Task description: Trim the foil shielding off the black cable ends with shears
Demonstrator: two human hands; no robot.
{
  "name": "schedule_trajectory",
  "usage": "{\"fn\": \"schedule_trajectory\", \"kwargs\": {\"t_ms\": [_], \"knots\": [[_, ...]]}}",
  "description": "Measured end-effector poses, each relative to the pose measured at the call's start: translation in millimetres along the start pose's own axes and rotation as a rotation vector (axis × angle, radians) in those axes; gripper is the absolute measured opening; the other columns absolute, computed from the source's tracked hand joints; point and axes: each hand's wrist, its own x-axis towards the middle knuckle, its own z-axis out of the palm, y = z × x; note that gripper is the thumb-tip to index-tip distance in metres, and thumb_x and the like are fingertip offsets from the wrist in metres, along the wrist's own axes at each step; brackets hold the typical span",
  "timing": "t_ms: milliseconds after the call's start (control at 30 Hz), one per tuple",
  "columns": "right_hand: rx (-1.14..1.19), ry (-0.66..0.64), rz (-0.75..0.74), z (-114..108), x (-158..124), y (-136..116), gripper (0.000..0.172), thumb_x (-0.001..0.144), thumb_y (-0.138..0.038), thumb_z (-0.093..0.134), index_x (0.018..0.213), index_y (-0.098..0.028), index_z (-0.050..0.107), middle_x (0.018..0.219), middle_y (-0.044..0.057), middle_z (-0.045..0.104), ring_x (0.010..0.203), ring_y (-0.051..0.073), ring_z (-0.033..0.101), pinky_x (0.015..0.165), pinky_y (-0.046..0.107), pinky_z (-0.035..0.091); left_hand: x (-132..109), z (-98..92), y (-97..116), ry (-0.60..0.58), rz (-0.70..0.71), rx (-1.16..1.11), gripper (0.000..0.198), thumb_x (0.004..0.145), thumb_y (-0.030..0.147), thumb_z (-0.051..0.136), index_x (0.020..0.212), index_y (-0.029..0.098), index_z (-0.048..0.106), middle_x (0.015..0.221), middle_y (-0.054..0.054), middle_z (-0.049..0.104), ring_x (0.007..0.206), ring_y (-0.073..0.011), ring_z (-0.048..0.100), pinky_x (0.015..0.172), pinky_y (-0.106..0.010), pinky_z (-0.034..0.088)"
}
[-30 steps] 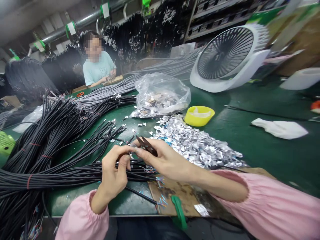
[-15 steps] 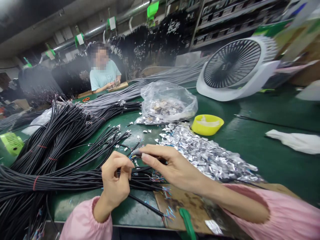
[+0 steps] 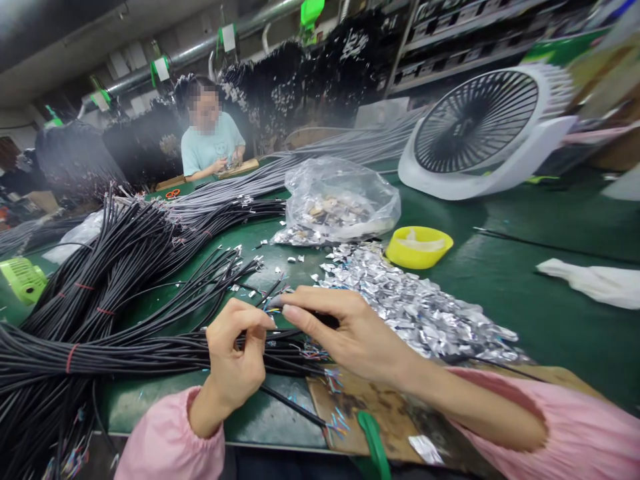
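Thin coloured wires (image 3: 273,310), yellow and blue among them, stick out at the fingertips of both hands. My right hand (image 3: 345,330) pinches them between thumb and index finger. Beside it, my left hand (image 3: 237,350) is closed with its fingers curled in; what lies inside its pinch is hidden. Under and behind my left hand passes a bundle of black cables (image 3: 150,357), tied with a red band, its stripped ends fanning out to the right. Past my right hand spreads a heap of silver foil scraps (image 3: 425,313).
A clear plastic bag (image 3: 345,200) of scraps, a yellow dish (image 3: 419,248) and a white fan (image 3: 480,133) stand farther back. More black cables (image 3: 115,280) pile up at left. A green-handled tool (image 3: 373,440) lies on brown board (image 3: 360,400). A co-worker (image 3: 213,143) sits across the table.
The view has shifted slightly. Both hands keep nearly the same pose at the wires, with the left fingertips a little closer to the right ones.
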Motion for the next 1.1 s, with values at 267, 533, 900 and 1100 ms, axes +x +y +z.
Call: {"fn": "schedule_trajectory", "kwargs": {"t_ms": [267, 533, 900, 1100], "knots": [[-0.045, 0.039, 0.002, 0.9, 0.3, -0.8, 0.027, 0.089, -0.025, 0.046, 0.078, -0.016, 0.069, 0.060, 0.002, 0.063, 0.052, 0.013, 0.057, 0.049, 0.022, 0.043, 2.0, 6.0, 3.1, 0.052, -0.031, -0.082, 0.012, 0.084, 0.018, 0.053, 0.092, 0.022, 0.061, 0.074, 0.000, 0.061, 0.065, -0.0097, 0.057, 0.060, -0.021, 0.047], [-0.173, 0.134, -0.063, 6.4, -2.7, 0.2, 0.024, 0.089, -0.022, 0.047, 0.081, -0.014, 0.068, 0.065, 0.004, 0.066, 0.057, 0.014, 0.061, 0.053, 0.023, 0.047, 2.9, 5.8, -3.2, 0.165, -0.028, 0.055, 0.002, 0.079, 0.019, 0.061, 0.079, 0.018, 0.063, 0.070, 0.001, 0.064, 0.061, -0.0095, 0.061, 0.060, -0.019, 0.048], [-0.159, 0.139, -0.121, 7.8, -3.7, -1.6, 0.022, 0.089, -0.020, 0.047, 0.083, -0.016, 0.068, 0.063, 0.003, 0.065, 0.056, 0.014, 0.061, 0.050, 0.023, 0.048, 23.5, -17.4, 10.9, -0.290, -0.409, -0.412, 0.035, 0.082, 0.039, 0.052, 0.059, 0.013, 0.057, 0.047, 0.003, 0.044, 0.039, -0.0054, 0.038, 0.040, -0.019, 0.030], [-0.025, 0.078, 0.021, 4.5, 0.2, -2.1, 0.027, 0.087, -0.023, 0.047, 0.069, -0.018, 0.065, 0.062, 0.002, 0.065, 0.055, 0.014, 0.059, 0.050, 0.023, 0.046, 33.0, -26.4, 14.5, -0.432, -0.601, -0.726, 0.049, 0.065, 0.058, 0.064, 0.053, 0.012, 0.050, 0.043, 0.005, 0.035, 0.037, -0.0028, 0.028, 0.035, -0.017, 0.021]]}}
